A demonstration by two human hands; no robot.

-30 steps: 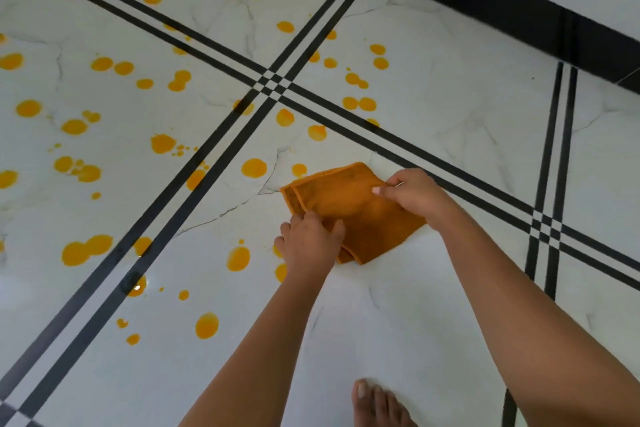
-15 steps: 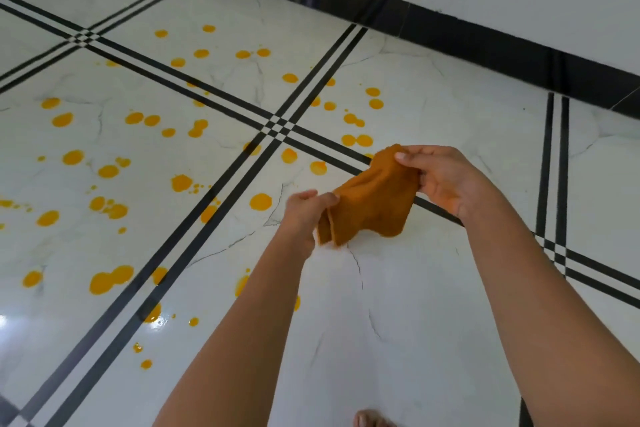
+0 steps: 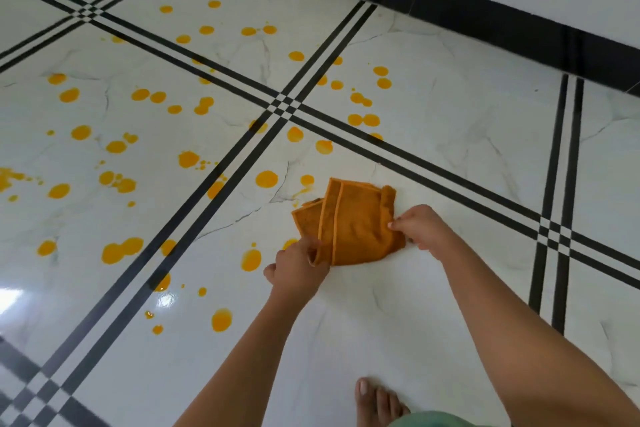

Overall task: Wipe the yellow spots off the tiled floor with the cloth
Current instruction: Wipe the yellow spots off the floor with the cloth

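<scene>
Since the white tiled floor (image 3: 415, 305), crossed by black double lines and edged by a dark skirting band (image 3: 485, 3), carries yellow spots (image 3: 266, 179) across its left and far tiles, most of the wiping looks undone. The orange cloth (image 3: 353, 222) lies flat on the floor at the near edge of the spill, folded into overlapping layers, probably to make a thicker pad with a fresh face. Both hands hold it: the left hand (image 3: 298, 267) has its grip pinched on the near-left corner, and the right hand (image 3: 420, 230) has its grip nipped on the right edge, seemingly to keep the fold square. A bare foot (image 3: 375, 402) stands well behind the cloth. A faint yellow smear (image 3: 301, 191) lies just beside the cloth's far-left edge
</scene>
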